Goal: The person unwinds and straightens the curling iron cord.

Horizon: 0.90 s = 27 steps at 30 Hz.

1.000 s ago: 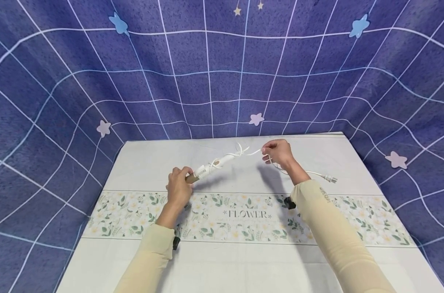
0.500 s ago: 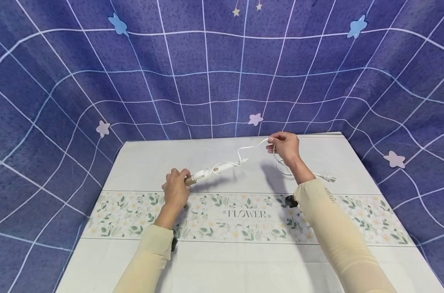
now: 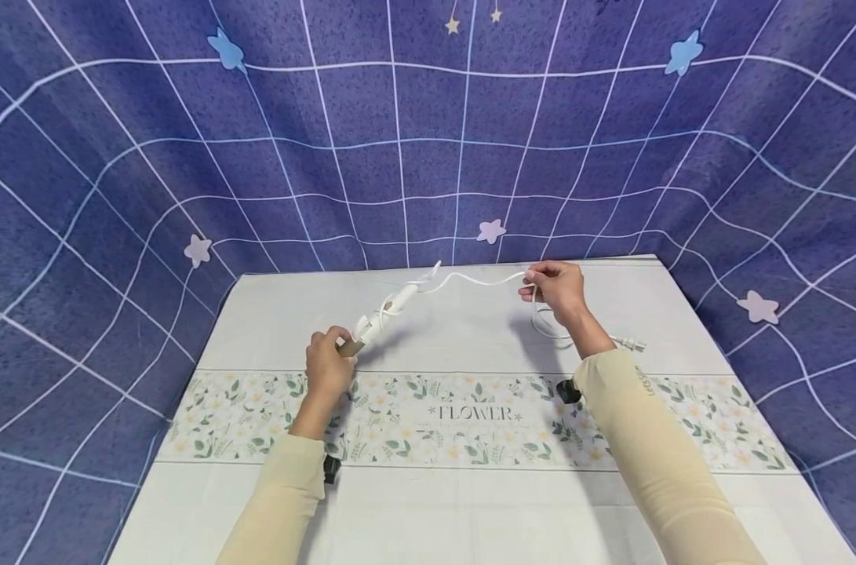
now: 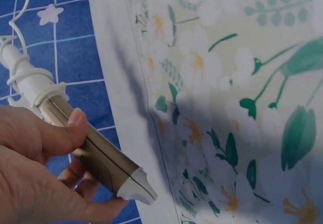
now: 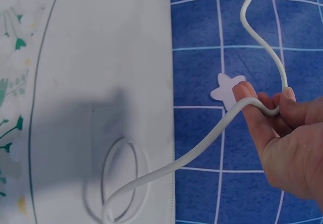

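My left hand (image 3: 327, 365) grips a curling iron (image 3: 402, 298) by its gold barrel (image 4: 103, 151), thumb on one side and fingers beneath. The iron tilts up and away over the table, its white handle (image 4: 30, 80) pointing to the far side and its white tip (image 4: 139, 186) toward me. White cord (image 3: 480, 282) is wound around the handle. A loose stretch of it runs across to my right hand (image 3: 560, 294), which pinches it between thumb and fingers (image 5: 247, 95). Past that hand the cord drops in a loop (image 5: 121, 178), and its plug (image 3: 632, 344) lies at the right.
The white tablecloth (image 3: 470, 510) bears a floral band with the word FLOWER. A blue curtain (image 3: 428, 173) with white grid lines and stars stands along the table's back and sides.
My left hand has moved slightly left, and the iron's handle end has swung up and left. My right hand has moved right, drawing a longer stretch of cord off the handle.
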### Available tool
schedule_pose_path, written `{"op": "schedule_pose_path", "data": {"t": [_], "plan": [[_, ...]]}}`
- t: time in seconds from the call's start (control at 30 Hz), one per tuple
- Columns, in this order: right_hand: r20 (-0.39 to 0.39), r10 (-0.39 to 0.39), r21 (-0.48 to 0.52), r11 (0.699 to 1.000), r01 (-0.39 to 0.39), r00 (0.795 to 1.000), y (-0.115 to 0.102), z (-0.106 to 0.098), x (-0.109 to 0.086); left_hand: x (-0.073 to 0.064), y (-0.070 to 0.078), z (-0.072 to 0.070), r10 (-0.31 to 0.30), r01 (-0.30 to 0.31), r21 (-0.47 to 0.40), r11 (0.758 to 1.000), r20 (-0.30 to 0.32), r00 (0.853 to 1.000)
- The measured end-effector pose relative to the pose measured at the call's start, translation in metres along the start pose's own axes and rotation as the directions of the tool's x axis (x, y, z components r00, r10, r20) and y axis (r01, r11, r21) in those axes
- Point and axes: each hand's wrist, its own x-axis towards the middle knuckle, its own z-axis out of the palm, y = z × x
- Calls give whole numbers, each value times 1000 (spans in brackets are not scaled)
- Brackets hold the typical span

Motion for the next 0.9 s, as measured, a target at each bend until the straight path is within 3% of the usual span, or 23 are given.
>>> {"op": "schedule_pose_path", "data": {"t": [0.13, 0.33, 0.5, 0.77, 0.83, 0.9], "plan": [[7, -7, -15, 1000, 7, 1000, 7, -4, 1, 2, 1, -4, 21, -21, -56, 998, 12, 1000], [6, 33, 15, 999, -33, 999, 12, -12, 2, 4, 0, -12, 162, -157, -77, 985, 60, 985], [-44, 49, -35, 998, -51, 998, 12, -13, 8, 4, -5, -17, 273, -276, 24, 961, 80, 959], [-115, 6, 18, 1000, -4, 993, 2, -11, 8, 5, -14, -18, 408, -397, 219, 891, -6, 913], [-132, -3, 31, 999, 7, 991, 1, -11, 8, 6, -17, -19, 407, -391, 251, 886, -17, 913], [-149, -10, 43, 999, 17, 989, 1, -12, 9, 6, -20, -19, 381, -361, 264, 895, -28, 924]]}}
